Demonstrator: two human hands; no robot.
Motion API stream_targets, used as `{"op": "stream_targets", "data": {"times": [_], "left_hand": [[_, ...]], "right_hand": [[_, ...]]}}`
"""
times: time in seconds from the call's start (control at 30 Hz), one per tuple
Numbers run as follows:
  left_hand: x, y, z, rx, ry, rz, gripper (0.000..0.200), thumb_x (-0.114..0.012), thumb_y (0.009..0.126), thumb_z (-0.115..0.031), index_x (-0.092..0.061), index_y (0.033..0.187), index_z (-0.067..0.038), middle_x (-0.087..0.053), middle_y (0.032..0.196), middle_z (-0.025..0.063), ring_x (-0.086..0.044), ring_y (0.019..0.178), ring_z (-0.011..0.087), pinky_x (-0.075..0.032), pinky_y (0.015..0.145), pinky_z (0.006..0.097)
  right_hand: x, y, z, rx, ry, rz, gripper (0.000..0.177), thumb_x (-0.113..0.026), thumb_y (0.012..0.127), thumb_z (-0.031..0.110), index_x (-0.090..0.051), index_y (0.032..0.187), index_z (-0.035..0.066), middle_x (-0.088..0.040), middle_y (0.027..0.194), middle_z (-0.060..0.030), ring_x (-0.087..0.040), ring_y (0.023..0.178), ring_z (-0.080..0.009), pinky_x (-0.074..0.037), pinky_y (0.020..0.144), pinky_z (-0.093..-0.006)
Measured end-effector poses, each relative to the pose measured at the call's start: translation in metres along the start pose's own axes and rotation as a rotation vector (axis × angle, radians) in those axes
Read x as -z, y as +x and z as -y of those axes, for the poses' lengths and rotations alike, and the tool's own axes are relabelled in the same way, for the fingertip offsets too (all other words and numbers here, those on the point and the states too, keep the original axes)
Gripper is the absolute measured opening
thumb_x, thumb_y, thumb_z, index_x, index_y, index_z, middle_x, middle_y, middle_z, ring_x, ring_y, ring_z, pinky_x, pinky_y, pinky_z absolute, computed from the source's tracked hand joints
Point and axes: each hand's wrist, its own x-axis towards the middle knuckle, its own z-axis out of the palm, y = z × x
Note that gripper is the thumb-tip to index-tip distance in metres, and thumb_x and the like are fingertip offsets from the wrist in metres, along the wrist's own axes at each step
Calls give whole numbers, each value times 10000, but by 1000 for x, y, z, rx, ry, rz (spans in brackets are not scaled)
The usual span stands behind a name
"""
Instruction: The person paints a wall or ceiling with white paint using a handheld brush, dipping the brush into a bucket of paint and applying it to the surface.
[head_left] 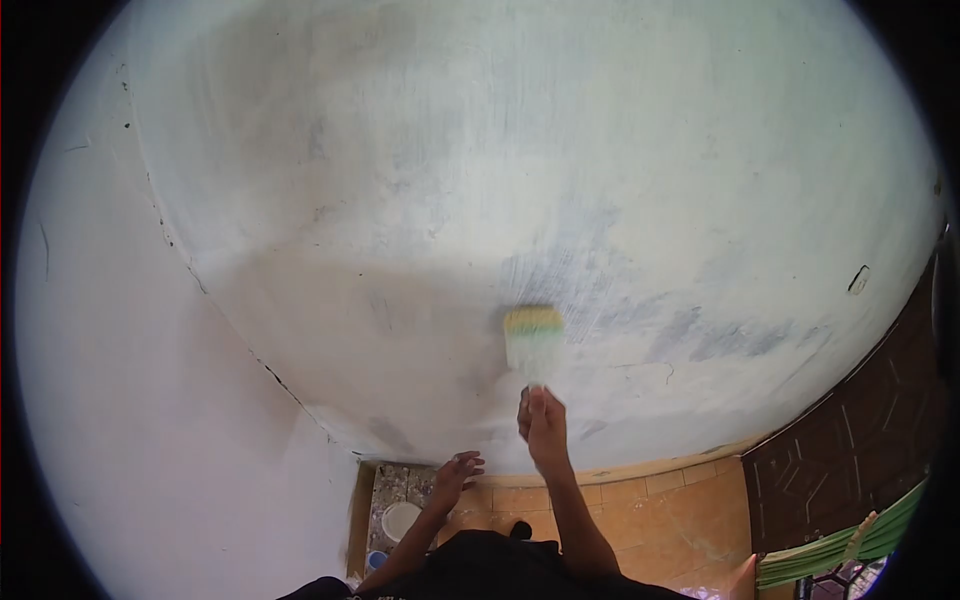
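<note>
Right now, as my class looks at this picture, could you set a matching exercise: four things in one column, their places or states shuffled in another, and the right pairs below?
Things
1. wide, yellow-bristled paintbrush
2. draped green fabric curtain
3. round white container
4. bare left hand

Places or states
A. lower right of the picture
B. holding no tool
C. gripped by the bare right hand
D. beside a round blue container

Pairs: 1-C; 2-A; 3-D; 4-B
</note>
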Motion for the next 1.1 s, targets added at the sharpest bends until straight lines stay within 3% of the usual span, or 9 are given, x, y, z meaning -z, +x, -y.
{"op": "stream_targets", "data": {"times": [0.1, 0.2, 0.4, 0.5, 0.57, 0.7, 0.93, 0.97, 1.1], "left_hand": [[7, -10, 0, 25, 22, 14, 336, -508, 985, -297, -548, 1253, -99, -610, 1169, 49, -583, 1066, 171, -460, 898, 343], [13, -12, 1, -10, 35, 40, 354, -502, 988, -292, -525, 1270, -80, -601, 1178, 74, -587, 1063, 195, -478, 880, 349], [28, -24, 5, -53, -30, -5, 338, -500, 989, -288, -538, 1262, -93, -606, 1168, 56, -588, 1050, 172, -474, 871, 329], [41, -33, 17, -3, -24, -60, 331, -499, 991, -295, -550, 1259, -107, -616, 1155, 38, -589, 1038, 152, -472, 855, 309], [43, -34, 23, 17, -6, -72, 336, -500, 991, -303, -552, 1262, -111, -620, 1149, 37, -591, 1029, 150, -478, 839, 302], [42, -35, 26, -21, 3, -31, 340, -502, 988, -280, -543, 1265, -87, -610, 1139, 51, -597, 1021, 154, -504, 816, 318], [23, -36, 17, -26, -11, -51, 342, -518, 982, -312, -550, 1263, -119, -615, 1171, 47, -577, 1073, 163, -473, 882, 337], [23, -34, 22, -13, -21, -47, 342, -518, 982, -311, -550, 1261, -115, -613, 1175, 49, -577, 1076, 167, -474, 884, 339], [21, -25, 38, 37, -4, -10, 343, -519, 981, -309, -550, 1255, -104, -608, 1183, 54, -581, 1078, 179, -477, 893, 346]], "right_hand": [[-17, 22, 43, 278, -57, 41, 400, -387, 1029, 393, -421, 750, 109, -286, 547, 83, -242, 429, -11, -187, 381, -200], [-32, 44, 68, 259, -42, 101, 400, -388, 1031, 379, -425, 743, 104, -291, 543, 80, -248, 431, -12, -184, 382, -201], [1, 17, -67, 50, -188, -17, 409, -396, 1021, 398, -458, 747, 100, -343, 567, 75, -314, 460, -26, -259, 420, -204], [-5, -8, -62, -61, -29, -66, 425, -386, 1031, 386, -396, 700, 118, -313, 523, 72, -278, 409, -22, -226, 373, -200], [-12, 4, -19, 239, -139, -23, 434, -389, 1027, 405, -401, 706, 114, -304, 528, 74, -264, 415, -21, -211, 376, -205], [-23, 37, 56, 255, -69, 8, 449, -384, 1024, 423, -425, 714, 102, -304, 535, 75, -249, 431, -10, -189, 385, -208], [21, 5, -81, 108, -170, -65, 444, -388, 1028, 395, -414, 685, 114, -327, 523, 74, -288, 413, -18, -225, 374, -191], [18, -6, -82, 12, -167, -93, 455, -384, 1030, 388, -404, 664, 119, -330, 515, 70, -294, 408, -22, -232, 371, -190], [0, 7, -5, 279, -210, -17, 463, -375, 1035, 372, -384, 648, 119, -317, 514, 72, -288, 417, -21, -219, 376, -199]]}}
